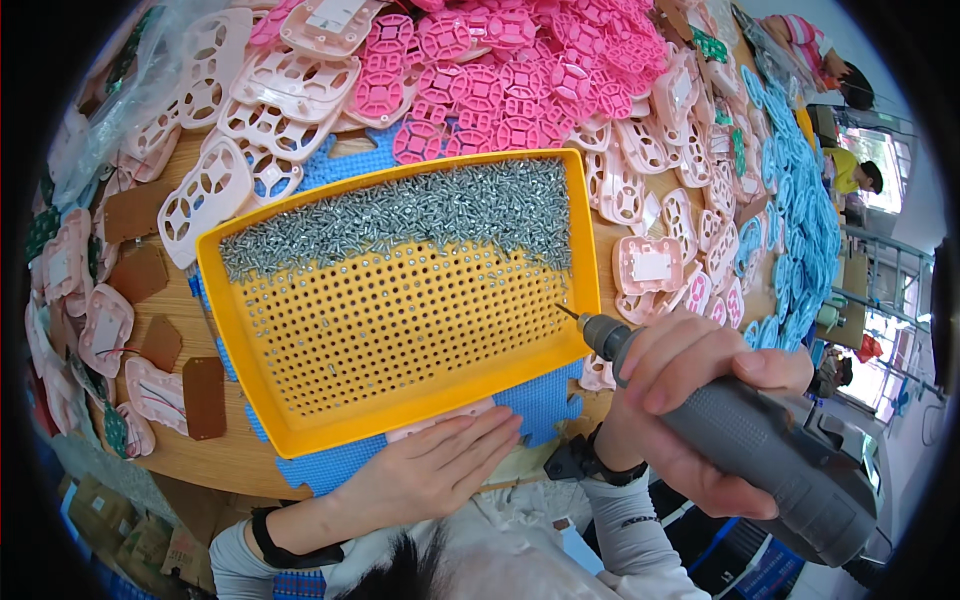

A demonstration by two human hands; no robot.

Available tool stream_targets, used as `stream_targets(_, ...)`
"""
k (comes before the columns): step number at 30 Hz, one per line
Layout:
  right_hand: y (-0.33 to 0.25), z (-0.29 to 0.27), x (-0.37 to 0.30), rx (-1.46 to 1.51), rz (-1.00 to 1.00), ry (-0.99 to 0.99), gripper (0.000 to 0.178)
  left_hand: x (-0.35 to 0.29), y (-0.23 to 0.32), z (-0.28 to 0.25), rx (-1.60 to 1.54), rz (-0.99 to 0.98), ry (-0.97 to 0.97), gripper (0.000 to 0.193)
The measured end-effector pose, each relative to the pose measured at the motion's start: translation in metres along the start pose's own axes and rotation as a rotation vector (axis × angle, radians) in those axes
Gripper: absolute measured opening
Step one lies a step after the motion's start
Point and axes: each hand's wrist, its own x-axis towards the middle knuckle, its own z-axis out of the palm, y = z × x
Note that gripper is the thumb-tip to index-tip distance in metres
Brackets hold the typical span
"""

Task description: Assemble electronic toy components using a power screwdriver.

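Head view: right hand (700, 400), fingers clamped on a grey ribbed electric screwdriver (760, 450), sets its bit at the right inner edge of the yellow perforated plastic tray (240, 350), where small metal screws (400, 215) heap along the far side. Left hand (430, 470), fingers together, lies flat on the desk (215, 460) touching the tray's near rim. Pink shells (500, 60) crowd beyond.

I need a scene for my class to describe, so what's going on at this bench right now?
A person at a wooden workbench grips a grey electric screwdriver in the right hand, its bit reaching into a yellow perforated tray. Small silver screws are heaped along the tray's far side. The left hand lies flat on the blue mat at the near edge. Pink, white and blue plastic parts are piled around.
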Motion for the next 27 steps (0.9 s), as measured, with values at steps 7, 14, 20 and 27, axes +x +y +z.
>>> stream_targets(7, 0.009, -0.001, 0.004, 0.001, 0.016, -0.017, 0.077, 0.001, 0.001, 0.001, 0.005, 0.0, 0.031, 0.029)
stream_targets(14, 0.013, 0.0, 0.004, -0.043, 0.014, 0.001, 0.077, 0.0, 0.0, 0.002, 0.009, -0.002, 0.032, 0.03)
stream_targets(20, 0.016, 0.005, 0.003, -0.022, 0.036, 0.055, 0.076, -0.001, 0.0, 0.001, 0.0, 0.001, 0.028, 0.032)
stream_targets(27, -0.009, 0.008, 0.008, -0.042, 0.024, 0.107, 0.07, -0.002, 0.001, 0.002, -0.006, 0.024, 0.017, 0.034)
